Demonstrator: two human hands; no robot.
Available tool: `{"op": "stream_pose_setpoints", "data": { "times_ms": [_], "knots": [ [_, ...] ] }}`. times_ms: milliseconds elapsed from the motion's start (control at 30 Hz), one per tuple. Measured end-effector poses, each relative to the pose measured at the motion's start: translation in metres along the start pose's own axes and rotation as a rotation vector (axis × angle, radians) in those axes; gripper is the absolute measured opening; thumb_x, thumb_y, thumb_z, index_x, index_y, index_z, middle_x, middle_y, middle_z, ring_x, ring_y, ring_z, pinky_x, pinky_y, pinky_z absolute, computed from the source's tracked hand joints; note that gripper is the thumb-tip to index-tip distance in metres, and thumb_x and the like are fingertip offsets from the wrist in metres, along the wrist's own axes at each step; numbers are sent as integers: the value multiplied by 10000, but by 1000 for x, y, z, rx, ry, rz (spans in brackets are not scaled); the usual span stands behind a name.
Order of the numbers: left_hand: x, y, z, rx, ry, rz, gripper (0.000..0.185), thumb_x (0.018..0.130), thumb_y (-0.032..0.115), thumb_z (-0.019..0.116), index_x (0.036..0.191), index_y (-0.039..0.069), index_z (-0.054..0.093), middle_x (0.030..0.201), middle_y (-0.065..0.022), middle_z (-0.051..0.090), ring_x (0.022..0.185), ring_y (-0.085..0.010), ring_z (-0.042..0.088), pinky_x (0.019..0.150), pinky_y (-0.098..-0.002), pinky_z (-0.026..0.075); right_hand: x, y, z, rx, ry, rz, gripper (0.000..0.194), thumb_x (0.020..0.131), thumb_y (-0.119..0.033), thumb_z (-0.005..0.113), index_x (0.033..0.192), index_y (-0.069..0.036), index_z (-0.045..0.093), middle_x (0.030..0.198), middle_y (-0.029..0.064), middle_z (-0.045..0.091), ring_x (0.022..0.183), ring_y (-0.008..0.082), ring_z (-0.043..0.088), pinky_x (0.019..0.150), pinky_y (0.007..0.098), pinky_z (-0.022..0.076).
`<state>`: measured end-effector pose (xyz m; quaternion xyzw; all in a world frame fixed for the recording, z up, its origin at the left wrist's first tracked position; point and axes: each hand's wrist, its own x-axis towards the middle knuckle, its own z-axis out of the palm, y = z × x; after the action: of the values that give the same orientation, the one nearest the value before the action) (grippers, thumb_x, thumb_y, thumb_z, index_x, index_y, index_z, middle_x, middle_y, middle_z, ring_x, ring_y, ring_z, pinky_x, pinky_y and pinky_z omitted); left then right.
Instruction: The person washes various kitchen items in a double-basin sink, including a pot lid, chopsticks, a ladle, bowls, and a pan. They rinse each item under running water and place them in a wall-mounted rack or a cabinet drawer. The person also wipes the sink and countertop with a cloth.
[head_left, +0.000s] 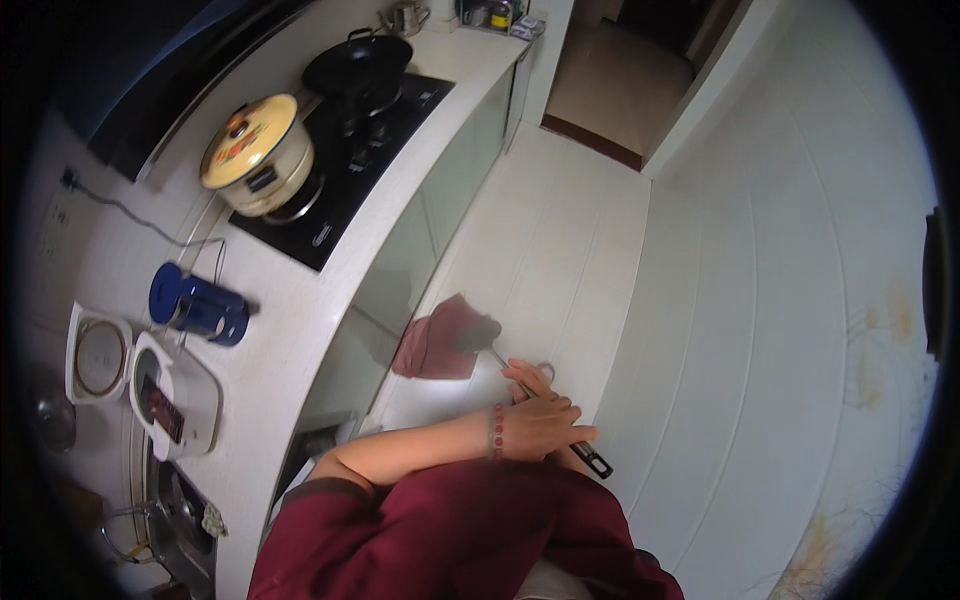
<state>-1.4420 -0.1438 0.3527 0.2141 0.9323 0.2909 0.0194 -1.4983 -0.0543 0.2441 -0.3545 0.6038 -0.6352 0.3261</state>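
Observation:
A long-handled kitchen utensil (594, 459) with a black handle end slants across in front of me. Its grey head (478, 335) is blurred, so I cannot tell whether it is a ladle or a turner. My left hand (540, 429), with a red bead bracelet at the wrist, is closed over the handle. Just ahead of it, my right hand (531, 376) has its fingers about the shaft; the left hand and arm hide much of it. Past the utensil's head, low by the cabinet fronts, shows a dull red cloth (435, 346); what it rests on is unclear.
Along the left counter (277, 330) are a gas hob (352, 172) bearing a lidded cream pot (259, 161) and a black wok (360, 64), a blue kettle (199, 304), an open white appliance (184, 397) and a sink (176, 525). A white wall (750, 285) bounds the right; a doorway (622, 82) is ahead.

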Motion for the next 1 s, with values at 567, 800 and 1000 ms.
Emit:
{"op": "stream_pose_setpoints", "data": {
  "times_ms": [567, 800, 1000],
  "knots": [
    [92, -258, -175, -262, 772, -821, 379, 874, 92, 551, 1247, 55, 490, 1056, -171, 618, 958, -350, 597, 810, -387, 486, 490, -73, -178, -423, -389, -133, 276, 968, -216, 433, 948, 23, 569, 860, 116, 640, 733, 212, 628, 672, 333, 490],
    [61, -390, -229, -259, 892, -948, 289, 887, 113, 556, 1174, 80, 554, 918, -143, 657, 861, -319, 639, 749, -382, 512, 702, -92, -125, -479, -383, -160, 257, 964, -262, 425, 1025, -24, 502, 784, 95, 626, 642, 212, 582, 645, 345, 471],
    [65, -477, -311, -117, 961, -884, 259, 891, 122, 567, 1146, 79, 579, 961, -145, 661, 877, -306, 647, 753, -362, 528, 869, -101, -93, -600, -360, -277, 242, 957, -240, 462, 875, -20, 520, 721, 49, 606, 583, 145, 555, 588, 305, 471]
  ]
}}
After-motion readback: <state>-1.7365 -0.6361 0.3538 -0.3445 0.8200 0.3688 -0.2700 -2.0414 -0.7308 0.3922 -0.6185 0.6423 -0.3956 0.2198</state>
